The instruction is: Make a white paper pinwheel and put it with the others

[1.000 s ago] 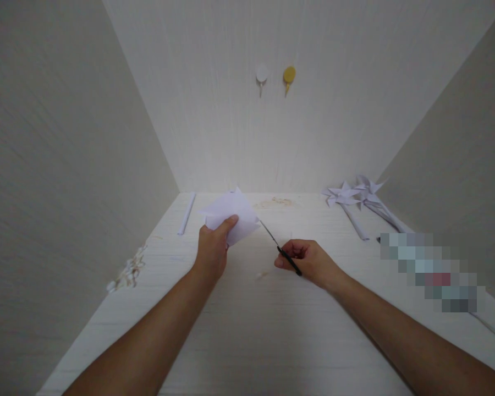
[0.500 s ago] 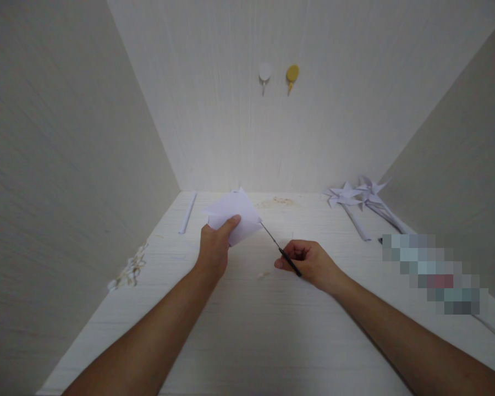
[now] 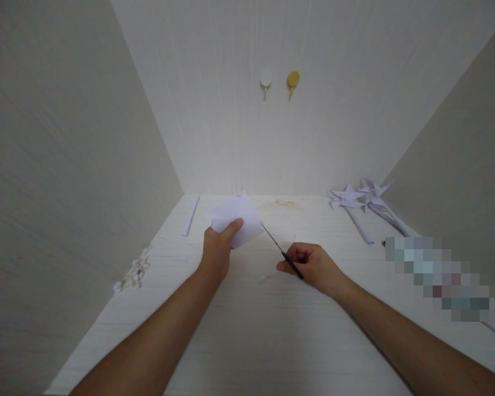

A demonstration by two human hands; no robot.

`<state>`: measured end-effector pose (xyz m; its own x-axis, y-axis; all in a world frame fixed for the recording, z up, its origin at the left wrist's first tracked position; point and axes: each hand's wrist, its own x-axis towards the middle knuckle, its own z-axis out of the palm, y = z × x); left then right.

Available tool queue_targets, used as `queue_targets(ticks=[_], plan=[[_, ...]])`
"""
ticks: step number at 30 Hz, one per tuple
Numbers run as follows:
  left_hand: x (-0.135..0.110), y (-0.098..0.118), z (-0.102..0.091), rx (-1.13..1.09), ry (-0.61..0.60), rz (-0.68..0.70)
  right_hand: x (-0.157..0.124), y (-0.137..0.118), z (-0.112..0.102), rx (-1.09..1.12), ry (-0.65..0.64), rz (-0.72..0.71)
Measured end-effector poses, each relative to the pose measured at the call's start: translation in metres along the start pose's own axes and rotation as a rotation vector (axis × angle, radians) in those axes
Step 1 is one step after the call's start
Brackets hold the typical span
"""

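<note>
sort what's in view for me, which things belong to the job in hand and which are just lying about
In use:
- folded-looking white paper, in the left hand
- black-handled scissors, in the right hand, tips at the paper's corner

Apparently just there:
- rolled paper stick
- paper pinwheels
- small pale pile
- pixelated item
- white hook, yellow hook

White tabletop (image 3: 247, 341); paper tube (image 3: 191, 216), paper pinwheels (image 3: 347, 197)

Small walled papercraft nook; home or office, cannot tell. Evidence: pale counter (image 3: 247, 335) boxed by back wall (image 3: 214, 126) and side walls (image 3: 66, 143); white hook (image 3: 266, 78), yellow hook (image 3: 293, 79); paper pinwheels (image 3: 347, 197) at far right; scissors (image 3: 292, 265) meeting paper sheet (image 3: 238, 212).
</note>
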<state>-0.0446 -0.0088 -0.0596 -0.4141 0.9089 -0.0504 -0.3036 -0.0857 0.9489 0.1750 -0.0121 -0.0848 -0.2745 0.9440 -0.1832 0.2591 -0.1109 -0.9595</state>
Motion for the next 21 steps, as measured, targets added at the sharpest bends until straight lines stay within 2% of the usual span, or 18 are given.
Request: queue_targets(ticks=[9, 17, 19, 21], plan=[[0.0, -0.004, -0.002, 0.022, -0.003, 0.013, -0.004, -0.007, 0.002, 0.004, 0.019, -0.032], [-0.001, 0.0, -0.002, 0.114, 0.004, 0.052, 0.0, 0.001, -0.005, -0.062, -0.005, -0.011], [-0.001, 0.001, -0.003, 0.167, -0.005, 0.063, 0.002, -0.002, -0.012, -0.086, 0.052, -0.016], [-0.002, 0.001, -0.004, 0.231, -0.055, 0.048, 0.002, -0.009, -0.018, -0.059, 0.186, -0.077]])
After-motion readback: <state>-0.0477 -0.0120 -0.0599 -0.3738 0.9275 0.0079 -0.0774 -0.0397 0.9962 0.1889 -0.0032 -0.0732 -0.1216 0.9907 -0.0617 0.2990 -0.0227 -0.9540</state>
